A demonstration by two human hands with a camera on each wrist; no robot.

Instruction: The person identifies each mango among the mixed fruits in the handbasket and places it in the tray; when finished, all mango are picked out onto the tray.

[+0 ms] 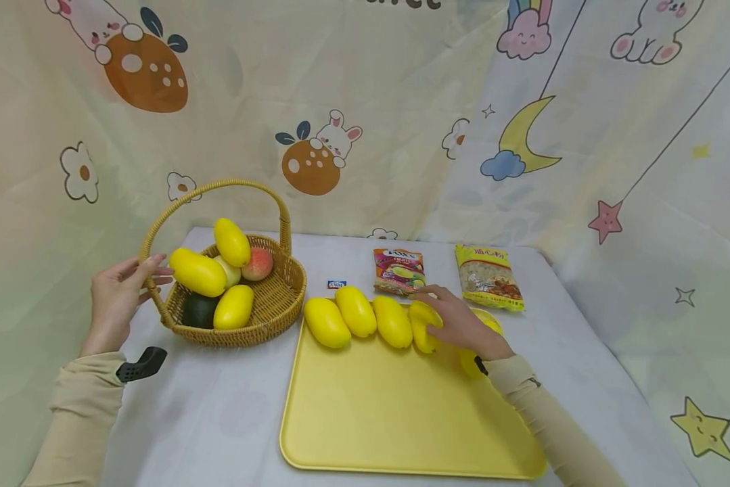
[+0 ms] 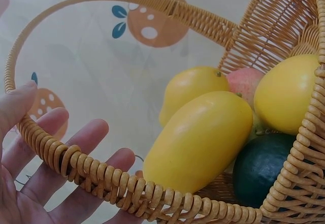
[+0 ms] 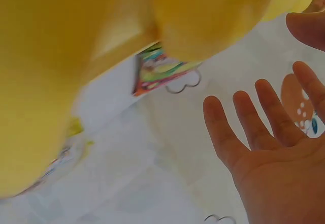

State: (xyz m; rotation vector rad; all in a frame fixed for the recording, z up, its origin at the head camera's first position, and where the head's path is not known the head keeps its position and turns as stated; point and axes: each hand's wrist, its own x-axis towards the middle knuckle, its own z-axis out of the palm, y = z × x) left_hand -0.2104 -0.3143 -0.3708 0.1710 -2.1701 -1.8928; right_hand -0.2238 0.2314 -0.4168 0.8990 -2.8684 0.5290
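Observation:
The wicker basket (image 1: 282,297) stands at the left, holding several yellow mangoes (image 1: 197,272), a peach (image 1: 258,264), a dark green fruit (image 1: 198,310) and a pale fruit partly covered by them. My left hand (image 1: 116,297) holds the basket's handle near its base, thumb in front and fingers spread behind it, as the left wrist view shows. On the yellow tray (image 1: 395,419), mangoes (image 1: 327,323) line the far edge. Over the one toward the right (image 1: 424,326) is my right hand (image 1: 462,321), its fingers extended and apart. That forearm partly hides more yellow fruit (image 1: 471,365).
Behind the tray lie a candy bag (image 1: 399,270) and a small blue packet (image 1: 337,285). To the right is a yellow food packet (image 1: 490,277). A printed cloth (image 1: 401,101) hangs behind and around the white table.

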